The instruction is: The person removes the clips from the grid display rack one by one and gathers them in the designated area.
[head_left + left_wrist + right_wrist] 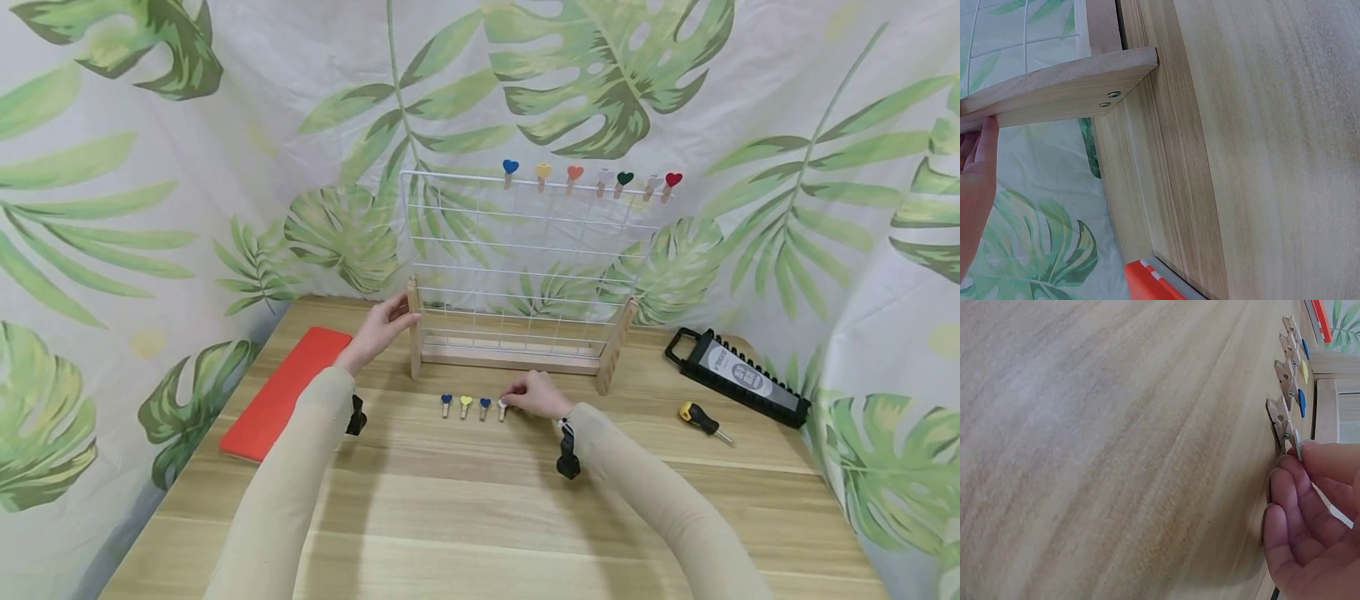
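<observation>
Right hand [538,395]: fingers pinch white peg [1280,419] by heart end, on bench [442,517] beside blue peg [484,408] — firm pinch, straight lift would likely spare neighbour. Left hand [381,327] touches post [416,350]; whether fingers wrap it, cannot tell. Rack [510,360] carries seven pegs [574,173] along top. Black holder [746,379], far right — contents unclear.

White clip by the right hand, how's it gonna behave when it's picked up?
The white clip at the right hand looks small and wooden, so it's probably light and stiff. Its squared edges make rolling unlikely, though it might slide on the smooth-looking table if nudged.
</observation>
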Demonstrator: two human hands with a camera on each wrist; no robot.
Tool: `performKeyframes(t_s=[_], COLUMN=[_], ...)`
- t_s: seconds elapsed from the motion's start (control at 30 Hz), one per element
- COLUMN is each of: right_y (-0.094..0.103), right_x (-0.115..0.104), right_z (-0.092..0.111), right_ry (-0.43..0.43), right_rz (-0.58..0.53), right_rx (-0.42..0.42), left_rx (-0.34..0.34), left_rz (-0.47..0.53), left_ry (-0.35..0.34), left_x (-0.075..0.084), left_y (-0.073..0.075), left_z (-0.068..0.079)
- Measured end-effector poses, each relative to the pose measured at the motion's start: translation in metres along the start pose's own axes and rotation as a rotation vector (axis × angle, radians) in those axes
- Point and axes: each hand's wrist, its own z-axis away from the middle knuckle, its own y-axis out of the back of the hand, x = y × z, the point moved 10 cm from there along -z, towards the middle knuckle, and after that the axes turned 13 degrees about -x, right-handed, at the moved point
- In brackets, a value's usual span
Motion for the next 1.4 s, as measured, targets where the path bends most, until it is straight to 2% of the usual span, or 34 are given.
performKeyframes(t_s=[0.27, 0.37, 0.47, 0.6, 0.9, 1.03, 1.13, 1.2, 1.3, 1.4], right_y=[0.014, 0.027, 0.047, 0.088, 0.191, 0.234, 0.261, 0.275, 0.288, 0.292], right_x=[0.000, -0.005, -0.020, -0.065, -0.191, -0.236, -0.257, -0.265, -0.273, -0.275], right_z=[0.002, 0.006, 0.012, 0.028, 0.081, 0.102, 0.109, 0.108, 0.101, 0.089], right_ry=[-0.003, 0.006, 0.030, 0.118, 0.333, 0.422, 0.458, 0.454, 0.435, 0.391], right_rz=[0.093, 0.131, 0.129, 0.137, 0.210, 0.250, 0.288, 0.322, 0.357, 0.381], right_rx=[0.048, 0.082, 0.116, 0.189, 0.415, 0.553, 0.639, 0.670, 0.658, 0.595], left_rx=[-0.011, -0.023, -0.042, -0.051, -0.049, -0.040, -0.032, -0.028, -0.035, -0.040], left_rz=[0.007, 0.038, 0.062, 0.046, 0.050, 0.048, 0.041, 0.041, 0.044, 0.043], left_ry=[0.020, 0.043, 0.051, 0.055, 0.049, 0.038, 0.033, 0.034, 0.041, 0.045], left_x=[0.000, 0.003, 0.013, 0.025, 0.025, 0.025, 0.025, 0.025, 0.026, 0.027], left_y=[0.000, -0.001, -0.003, -0.004, -0.006, -0.005, -0.005, -0.004, -0.005, -0.006], left_z=[-0.001, 0.001, 0.006, 0.011, 0.011, 0.010, 0.010, 0.010, 0.012, 0.013])
